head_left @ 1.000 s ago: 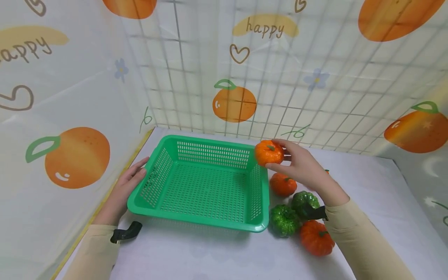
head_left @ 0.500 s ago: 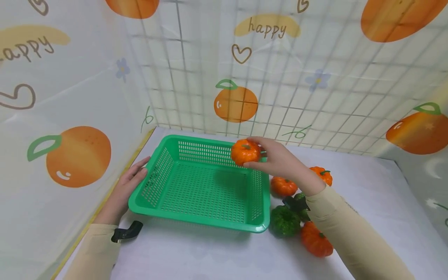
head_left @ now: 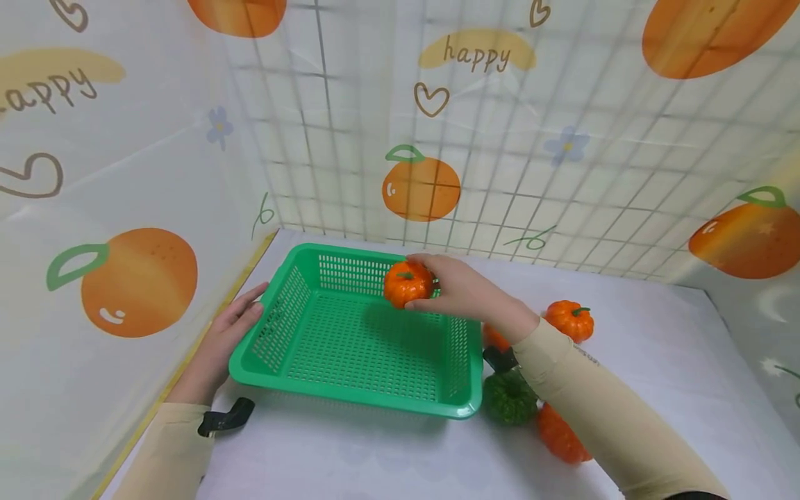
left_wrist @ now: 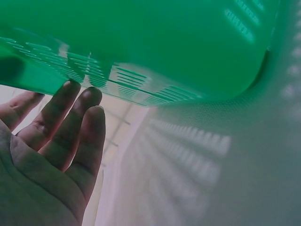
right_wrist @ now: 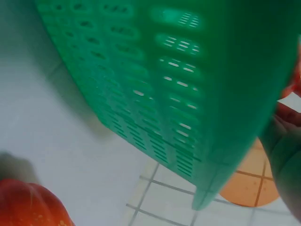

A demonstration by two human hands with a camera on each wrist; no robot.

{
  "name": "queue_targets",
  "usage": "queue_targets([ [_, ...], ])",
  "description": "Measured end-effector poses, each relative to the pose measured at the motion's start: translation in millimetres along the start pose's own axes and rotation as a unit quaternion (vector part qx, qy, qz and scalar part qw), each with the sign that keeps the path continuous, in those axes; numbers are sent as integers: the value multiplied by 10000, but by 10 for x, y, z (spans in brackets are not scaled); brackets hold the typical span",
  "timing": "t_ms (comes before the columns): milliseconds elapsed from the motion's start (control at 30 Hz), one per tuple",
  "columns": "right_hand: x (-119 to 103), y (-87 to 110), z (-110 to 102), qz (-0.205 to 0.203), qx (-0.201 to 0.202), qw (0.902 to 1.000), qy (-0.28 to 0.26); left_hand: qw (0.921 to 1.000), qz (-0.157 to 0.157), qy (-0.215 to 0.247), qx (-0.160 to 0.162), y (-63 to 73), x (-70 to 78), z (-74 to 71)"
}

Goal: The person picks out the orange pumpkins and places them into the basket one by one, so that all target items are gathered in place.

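A green slotted plastic basket [head_left: 350,403] stands on the white table. Over its back right part, my right hand [head_left: 459,288] grips a small orange pumpkin [head_left: 407,285] with a green stem. In the right wrist view the basket's side wall [right_wrist: 141,84] hides most of that pumpkin and part of the hand [right_wrist: 287,146]. My left hand [head_left: 228,333] rests at the basket's left side. Its fingers are straight and touch the outer wall in the left wrist view, where the palm [left_wrist: 42,183] faces the basket.
Right of the basket lie a green pumpkin [head_left: 510,397], a red-orange pumpkin [head_left: 562,434], and another orange one [head_left: 496,338] partly behind the wrist. Farther right sits one more orange pumpkin [head_left: 570,321]. A printed curtain over a wire grid [head_left: 500,173] borders the table's back.
My right hand has carried the orange pumpkin leftward, from beyond the basket's right rim to over its inside. The left hand and the basket have stayed in place.
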State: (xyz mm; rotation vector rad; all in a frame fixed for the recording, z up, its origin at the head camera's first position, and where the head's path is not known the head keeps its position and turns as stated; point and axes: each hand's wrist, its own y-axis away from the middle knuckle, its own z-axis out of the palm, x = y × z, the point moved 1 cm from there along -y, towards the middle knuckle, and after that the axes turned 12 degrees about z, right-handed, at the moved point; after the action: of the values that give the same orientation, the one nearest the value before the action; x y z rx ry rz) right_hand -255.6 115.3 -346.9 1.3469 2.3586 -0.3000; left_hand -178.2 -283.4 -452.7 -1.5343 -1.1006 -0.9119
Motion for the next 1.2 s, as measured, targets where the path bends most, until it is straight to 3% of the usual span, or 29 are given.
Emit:
queue_targets([
  [200,-53,-39,-25,-68,-200,9991,380,10000,3,-56,19,9,5,5],
  [500,-340,-119,-132,-415,-337,9978,387,10000,-21,-2,44,22,9,-14],
  [1200,-600,-498,559,-715,-1027,9919,228,9999,-4,138,-24,25,-17,3],
])
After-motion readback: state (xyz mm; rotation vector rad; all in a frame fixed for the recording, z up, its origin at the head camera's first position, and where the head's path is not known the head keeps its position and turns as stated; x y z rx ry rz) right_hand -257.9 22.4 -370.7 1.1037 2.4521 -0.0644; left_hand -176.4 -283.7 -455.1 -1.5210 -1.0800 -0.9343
